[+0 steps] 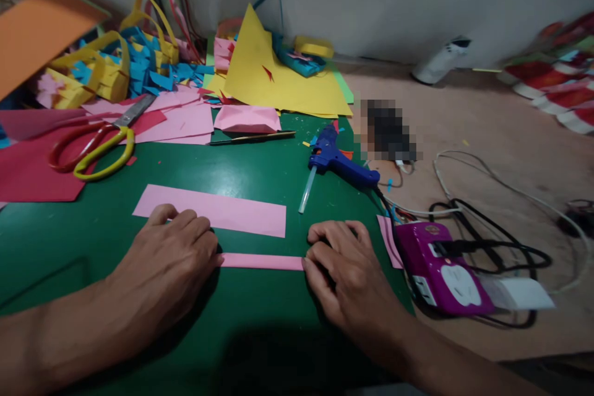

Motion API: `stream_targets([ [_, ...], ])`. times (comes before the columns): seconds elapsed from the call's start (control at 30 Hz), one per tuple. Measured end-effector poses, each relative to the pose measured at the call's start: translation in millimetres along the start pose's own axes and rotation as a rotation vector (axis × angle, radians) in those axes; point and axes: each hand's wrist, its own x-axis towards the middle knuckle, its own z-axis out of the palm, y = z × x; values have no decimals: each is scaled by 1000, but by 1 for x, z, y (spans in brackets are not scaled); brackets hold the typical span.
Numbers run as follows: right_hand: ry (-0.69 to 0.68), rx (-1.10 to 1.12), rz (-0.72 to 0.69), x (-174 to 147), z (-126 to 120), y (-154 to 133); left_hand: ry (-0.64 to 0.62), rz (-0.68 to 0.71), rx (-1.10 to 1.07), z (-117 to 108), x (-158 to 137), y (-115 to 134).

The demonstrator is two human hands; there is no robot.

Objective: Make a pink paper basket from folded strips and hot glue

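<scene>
A narrow folded strip of pink paper lies level on the green tabletop. My left hand is closed on its left end, fingers curled and thumb near the edge. At the other end, my right hand pinches the strip between thumb and fingertips. Just beyond it rests a wider flat piece of pink paper, partly hidden by my left hand. A blue glue gun with a clear glue stick lies past my right hand. Scissors with red and yellow handles lie on paper at the left.
Yellow and blue paper baskets crowd the back left. A yellow sheet and a thin dark stick lie at the back. On the right, a purple power strip sits among tangled cords, with a white cylinder farther back.
</scene>
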Motion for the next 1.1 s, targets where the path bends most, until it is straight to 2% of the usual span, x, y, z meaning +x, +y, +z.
stream_targets([
  [0.1, 11, -19, -28, -1, 0, 0, 12, 10, 23, 2, -1, -1],
  [0.3, 75, -46, -82, -1, 5, 5, -88, 5, 73, 1, -5, -1],
  [0.6, 79, -70, -94, 0, 5, 6, -56, 5, 126, 2, 0, -1],
  [0.8, 63, -222, -123, -1, 8, 2, -56, 15, 147, -6, -1, 6],
  [0.93, 107, -455, -254, -2, 10, -12, -1, 45, 206, -3, -4, 7],
  [1.1, 9, -565, -417, 4, 16, -30, 32, 48, 256, 2, -6, 6],
])
